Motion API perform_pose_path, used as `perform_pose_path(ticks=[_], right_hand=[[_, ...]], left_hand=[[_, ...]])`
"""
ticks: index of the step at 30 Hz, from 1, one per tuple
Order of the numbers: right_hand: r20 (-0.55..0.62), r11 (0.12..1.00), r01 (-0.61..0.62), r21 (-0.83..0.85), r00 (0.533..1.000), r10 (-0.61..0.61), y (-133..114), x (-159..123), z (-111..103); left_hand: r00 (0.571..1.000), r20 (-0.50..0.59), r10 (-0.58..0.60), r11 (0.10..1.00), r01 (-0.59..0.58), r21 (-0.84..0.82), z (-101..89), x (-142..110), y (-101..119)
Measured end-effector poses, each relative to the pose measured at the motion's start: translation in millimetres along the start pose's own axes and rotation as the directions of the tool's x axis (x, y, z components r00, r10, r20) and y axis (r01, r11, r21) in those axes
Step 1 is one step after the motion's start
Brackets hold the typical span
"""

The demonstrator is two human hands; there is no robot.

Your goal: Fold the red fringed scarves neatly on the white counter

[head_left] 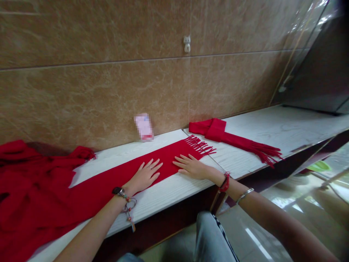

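A red fringed scarf [109, 182] lies stretched lengthwise along the white tabletop, its tassels toward the right. My left hand [144, 174] rests flat on the middle of it, fingers spread. Near the fringed end, my right hand [191, 166] also lies flat, with its fingers on the cloth and its palm by the front edge. Neither hand grips anything. A second red scarf [218, 133], folded into a band with a loose tasselled end, lies to the right. At the left, bunched red fabric [21, 196] covers the table and overlaps the stretched scarf.
Behind the white table [272, 127] rises a brown tiled wall [109, 91] with a small white cat-shaped hook [187, 43]. A blurred pink item [144, 126] leans against the wall. A dark appliance-like box [321, 72] stands at the far right. Below is a green basin [320, 166].
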State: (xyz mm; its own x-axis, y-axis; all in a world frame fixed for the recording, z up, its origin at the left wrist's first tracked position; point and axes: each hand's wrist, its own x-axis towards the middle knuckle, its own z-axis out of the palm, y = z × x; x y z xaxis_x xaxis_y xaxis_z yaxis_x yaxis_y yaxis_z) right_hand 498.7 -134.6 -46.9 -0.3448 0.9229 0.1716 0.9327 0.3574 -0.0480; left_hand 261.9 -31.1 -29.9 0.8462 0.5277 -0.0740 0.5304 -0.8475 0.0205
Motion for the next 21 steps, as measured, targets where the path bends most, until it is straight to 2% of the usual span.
perform_pose_path(ticks=[4,9,12,14,17,19,21], right_hand=[[0.021,0.996,-0.035,-0.078,0.999,0.037,8.9,-5.5,6.6],[0.063,0.993,-0.033,-0.117,0.997,0.041,13.9,-10.3,3.8],[0.125,0.992,-0.060,-0.113,0.989,0.074,4.9,2.8,-1.9],[0.067,0.992,-0.065,-0.107,0.995,0.073,-11.6,22.4,-4.6],[-0.091,0.999,-0.015,-0.032,0.996,0.012,-54.1,61.3,-2.6],[-0.108,0.997,0.064,0.042,0.992,-0.059,-87.0,84.4,3.9],[-0.070,0.988,0.131,0.075,0.990,-0.126,-112.8,99.3,12.4]], left_hand=[[1.000,-0.005,-0.010,1.000,0.010,0.002,5.3,-23.1,-11.2],[0.992,-0.001,-0.123,0.992,0.123,0.019,12.4,-78.4,-42.6],[0.983,-0.008,-0.185,0.982,0.185,0.037,16.0,-105.3,-53.8],[0.977,-0.037,-0.209,0.977,0.210,0.040,14.9,-111.6,-52.8],[0.960,-0.118,-0.256,0.965,0.261,0.035,11.6,-106.3,-46.8],[0.946,-0.133,-0.294,0.953,0.301,0.033,11.9,-100.4,-45.6],[0.941,-0.110,-0.321,0.944,0.327,0.038,15.0,-97.1,-47.9]])
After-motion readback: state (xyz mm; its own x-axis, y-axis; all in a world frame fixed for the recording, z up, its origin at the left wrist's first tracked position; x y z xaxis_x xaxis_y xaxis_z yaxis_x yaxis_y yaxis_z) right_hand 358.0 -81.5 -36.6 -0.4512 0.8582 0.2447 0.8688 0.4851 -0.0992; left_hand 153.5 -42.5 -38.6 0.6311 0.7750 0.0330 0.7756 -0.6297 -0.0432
